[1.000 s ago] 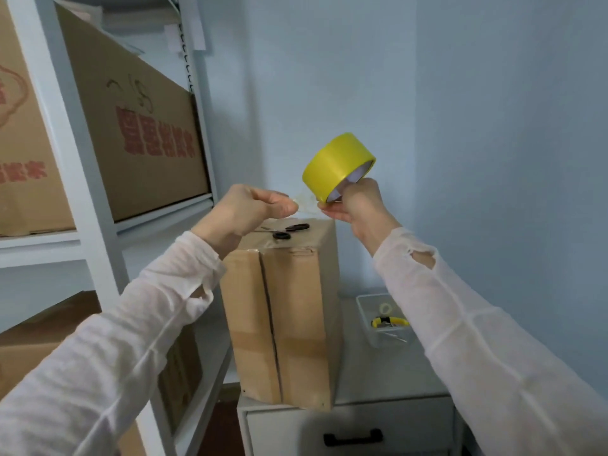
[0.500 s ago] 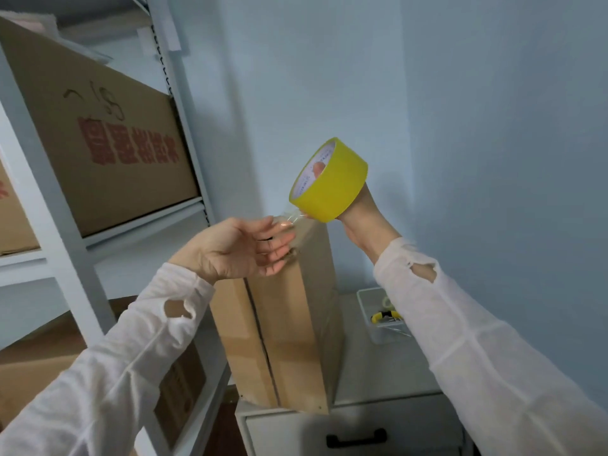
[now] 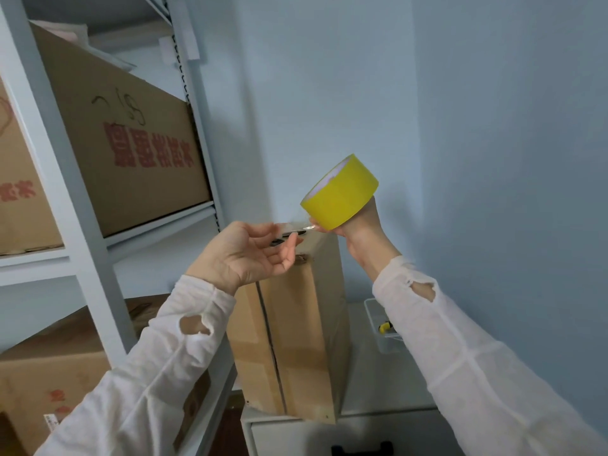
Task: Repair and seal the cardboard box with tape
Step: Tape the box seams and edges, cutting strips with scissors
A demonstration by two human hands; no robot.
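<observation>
Box (image 3: 296,340) stands upright on the cabinet (image 3: 368,380), centre, below both hands. Left hand (image 3: 243,255) has uncurled, fingers apart. Right hand (image 3: 358,232), gripping the roll (image 3: 342,192), has pulled a clear strip (image 3: 296,229) out rightward, ready to lay.

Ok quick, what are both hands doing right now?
Left hand: fingers loose at the strip end; a pinch cannot be told.
Right hand: holding the roll.
</observation>
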